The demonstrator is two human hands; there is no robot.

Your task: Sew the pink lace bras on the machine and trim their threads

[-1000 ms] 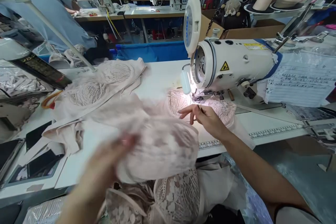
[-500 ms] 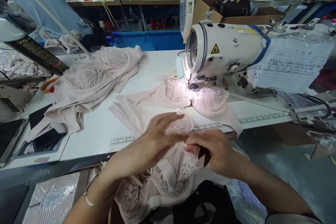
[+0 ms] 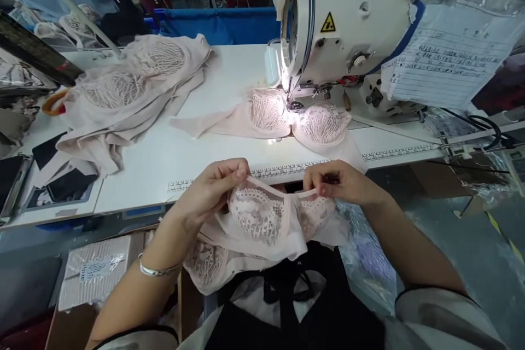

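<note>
A pale pink lace bra point(image 3: 262, 219) is stretched between my two hands above my lap. My left hand point(image 3: 219, 183) pinches its upper edge at the left, thumb against fingers. At the right, my right hand point(image 3: 338, 180) grips the same edge with curled fingers; a dark bit shows inside that hand, too hidden to name. More pale lace fabric point(image 3: 207, 262) hangs below, and I cannot tell if it is a separate piece. Beyond my hands, another pink bra point(image 3: 320, 123) lies on the table under the lit needle area of a white sewing machine point(image 3: 344, 22).
Several pale bras lie in a pile point(image 3: 115, 87) at the table's left. A printed ruler strip point(image 3: 287, 169) runs along the front edge. Handwritten sheets point(image 3: 447, 65) hang on the machine. A plastic-wrapped stack point(image 3: 96, 268) sits low left, beside a box.
My hands have moved apart and now spread the bra's upper edge between them. The dark tool in my right hand is now mostly hidden. The view has tilted down.
</note>
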